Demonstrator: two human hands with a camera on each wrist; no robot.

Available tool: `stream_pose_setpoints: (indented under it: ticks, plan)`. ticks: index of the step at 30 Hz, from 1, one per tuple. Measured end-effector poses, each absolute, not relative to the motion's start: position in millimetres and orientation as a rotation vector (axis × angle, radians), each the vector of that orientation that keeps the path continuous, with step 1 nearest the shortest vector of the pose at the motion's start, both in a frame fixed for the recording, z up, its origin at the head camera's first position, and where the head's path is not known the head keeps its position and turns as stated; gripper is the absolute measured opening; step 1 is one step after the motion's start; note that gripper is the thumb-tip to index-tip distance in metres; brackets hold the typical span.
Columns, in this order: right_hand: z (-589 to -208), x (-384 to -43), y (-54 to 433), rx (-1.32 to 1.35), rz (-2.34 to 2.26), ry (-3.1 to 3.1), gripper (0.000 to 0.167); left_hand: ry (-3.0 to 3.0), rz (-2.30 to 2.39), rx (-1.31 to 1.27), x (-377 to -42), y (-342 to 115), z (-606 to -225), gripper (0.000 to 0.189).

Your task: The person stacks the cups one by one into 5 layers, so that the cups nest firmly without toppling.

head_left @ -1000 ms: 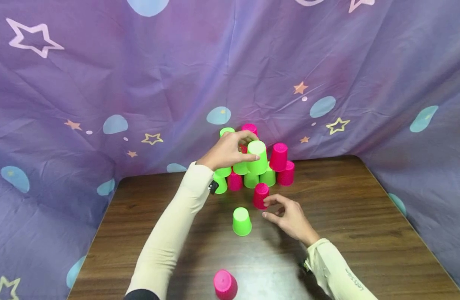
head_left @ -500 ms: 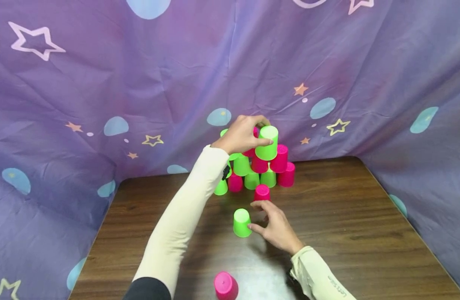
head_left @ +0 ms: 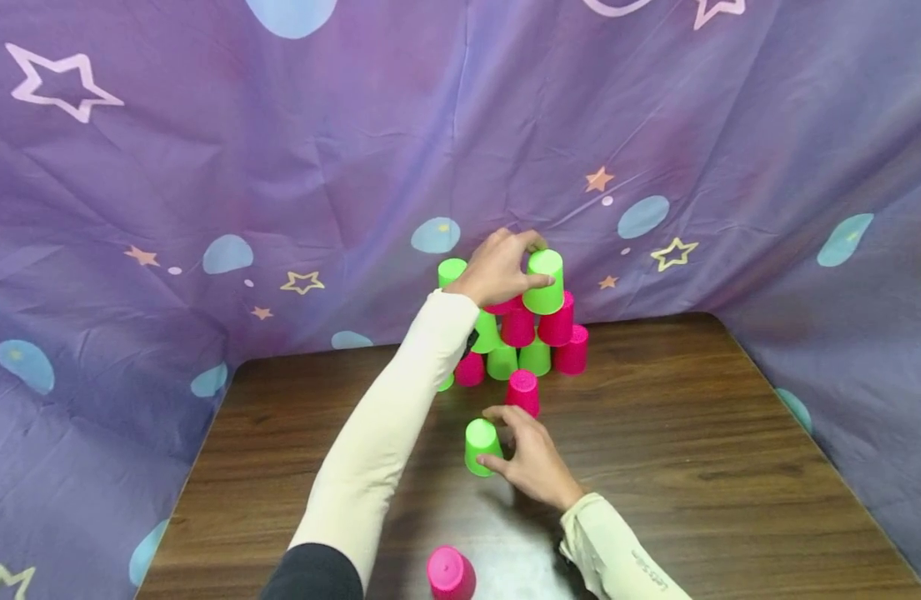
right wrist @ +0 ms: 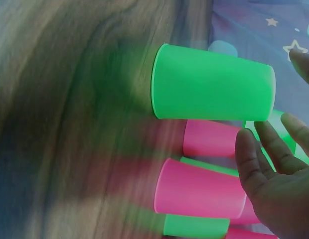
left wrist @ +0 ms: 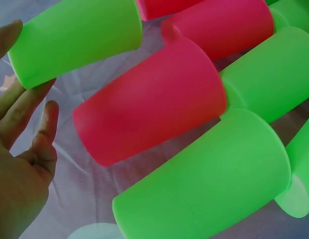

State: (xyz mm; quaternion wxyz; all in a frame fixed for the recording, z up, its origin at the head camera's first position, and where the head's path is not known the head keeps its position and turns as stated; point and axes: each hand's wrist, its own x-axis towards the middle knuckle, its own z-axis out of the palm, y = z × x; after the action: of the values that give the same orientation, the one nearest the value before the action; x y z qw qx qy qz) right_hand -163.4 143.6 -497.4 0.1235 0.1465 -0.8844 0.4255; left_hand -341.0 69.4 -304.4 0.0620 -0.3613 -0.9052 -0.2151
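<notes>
Left hand pinches a green cup, now farther right, apparently extending the stack. Right hand, fingers wide, has reached a nearer cup.

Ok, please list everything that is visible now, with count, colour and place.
Woodgrain table: one, brown, foreground
Patterned fabric: count unclear, purple, behind table
Stacked cups: several, some hidden, green and pink, back of table
Held green cup: one, green, stack's upper right
Lone green cup: one, green, centre
Farther pink cup: one, pink, in front of stack
Nearer pink cup: one, pink, bottom edge
Wrist item: one, dark, left wrist
Sleeves: two, cream, forearms
Black sleeve: one, black, left arm
Left hand: one, pinching held green cup
Right hand: one, beside lone green cup
</notes>
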Motion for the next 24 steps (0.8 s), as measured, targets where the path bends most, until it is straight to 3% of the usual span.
stream_pose_setpoints:
  ticks: [11,24]
  plan:
    - [-501,-165,136,0.312,1.31,-2.639,0.063,-2.762,-0.616,-0.961,-348,75,-309,0.049]
    - [-505,-167,132,0.326,1.278,-2.671,0.053,-2.799,-0.557,-0.93,-357,80,-322,0.049]
